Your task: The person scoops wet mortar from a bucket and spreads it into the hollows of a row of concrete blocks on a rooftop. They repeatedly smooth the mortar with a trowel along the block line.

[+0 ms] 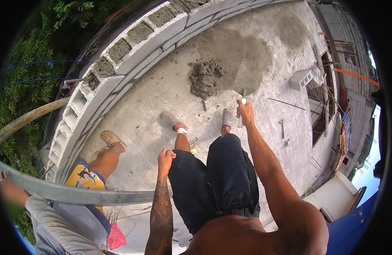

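Observation:
My right hand (245,113) is closed round the pale handle of a trowel (243,101), held out in front of my right foot. The trowel's far end points at a wet grey mortar patch (251,59); its blade is hard to make out against it. Left of the trowel sits a dark, lumpy heap of mortar (206,78) on the concrete floor. My left hand (166,160) is curled into a fist beside my left knee, with nothing showing in it. Both my feet, in grey clogs (167,120), stand just short of the heap.
A hollow-block wall (151,55) curves along the left, some cells filled with mortar. Another person (72,225) stands at lower left beside a long metal bar (77,190). On the right lie a hammer (282,128), a thin rod (285,103) and a loose block (301,79) near a floor opening.

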`<action>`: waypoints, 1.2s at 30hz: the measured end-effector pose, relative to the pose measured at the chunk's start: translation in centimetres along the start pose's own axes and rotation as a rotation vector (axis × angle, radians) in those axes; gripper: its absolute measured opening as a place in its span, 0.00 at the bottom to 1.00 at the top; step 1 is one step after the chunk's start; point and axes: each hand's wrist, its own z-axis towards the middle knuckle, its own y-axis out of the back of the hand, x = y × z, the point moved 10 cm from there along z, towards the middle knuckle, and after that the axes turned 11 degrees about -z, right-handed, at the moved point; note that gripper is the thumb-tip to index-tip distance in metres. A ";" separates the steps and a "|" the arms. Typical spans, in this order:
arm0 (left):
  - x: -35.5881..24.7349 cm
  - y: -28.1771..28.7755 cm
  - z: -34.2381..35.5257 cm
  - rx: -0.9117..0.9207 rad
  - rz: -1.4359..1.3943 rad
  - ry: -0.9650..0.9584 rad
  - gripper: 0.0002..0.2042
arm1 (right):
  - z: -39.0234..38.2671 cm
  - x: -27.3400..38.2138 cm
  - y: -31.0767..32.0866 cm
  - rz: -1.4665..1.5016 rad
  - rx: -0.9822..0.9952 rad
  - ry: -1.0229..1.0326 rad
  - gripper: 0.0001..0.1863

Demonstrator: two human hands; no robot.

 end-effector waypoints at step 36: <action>6.6 -28.3 24.5 0.205 0.497 -0.040 0.05 | 32.2 -24.3 -17.9 -0.374 -0.474 0.348 0.12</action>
